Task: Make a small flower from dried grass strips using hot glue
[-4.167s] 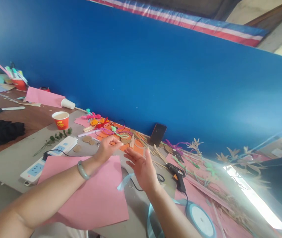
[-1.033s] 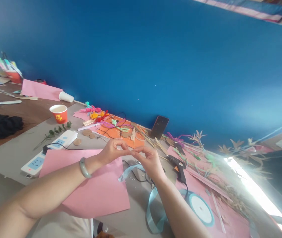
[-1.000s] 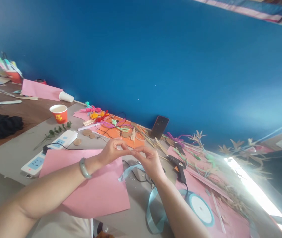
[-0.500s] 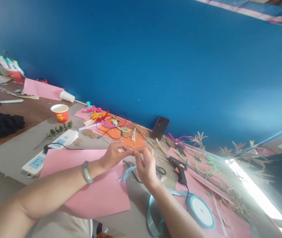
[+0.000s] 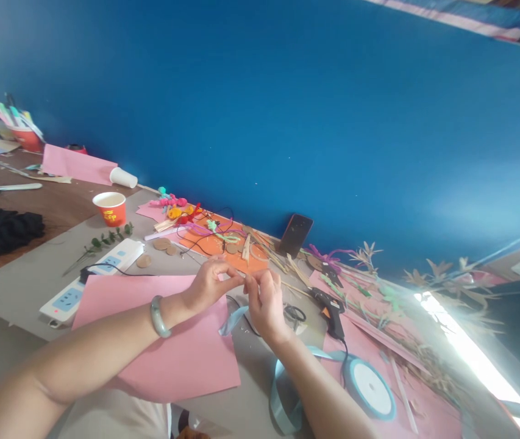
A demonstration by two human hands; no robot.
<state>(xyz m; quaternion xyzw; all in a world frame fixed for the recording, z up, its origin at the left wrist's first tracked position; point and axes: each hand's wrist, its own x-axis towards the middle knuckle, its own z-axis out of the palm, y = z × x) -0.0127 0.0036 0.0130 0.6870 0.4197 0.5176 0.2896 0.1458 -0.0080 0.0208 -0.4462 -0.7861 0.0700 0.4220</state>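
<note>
My left hand (image 5: 214, 285) and my right hand (image 5: 264, 302) meet fingertip to fingertip above the table, both closed in a pinch. Whatever is between the fingertips is too small to make out. Under my left forearm lies a large pink sheet (image 5: 172, 366). A short piece of pale blue ribbon (image 5: 232, 321) lies just below the hands, at the sheet's right edge. More of the ribbon loops beside my right forearm, by a ribbon spool (image 5: 370, 388). Right of my right hand rests a black glue gun (image 5: 330, 310) with its cord.
A white power strip (image 5: 90, 283) and a red paper cup (image 5: 110, 210) stand at the left. A phone (image 5: 295, 235) leans against the blue wall (image 5: 260, 122). Pipe cleaners, wood slices and dried stalks lie along an orange sheet (image 5: 257, 263). Dried plants (image 5: 447, 292) spread at the right.
My right hand's fingers have curled in slightly more at the meeting point. Both hands otherwise stay in nearly the same place.
</note>
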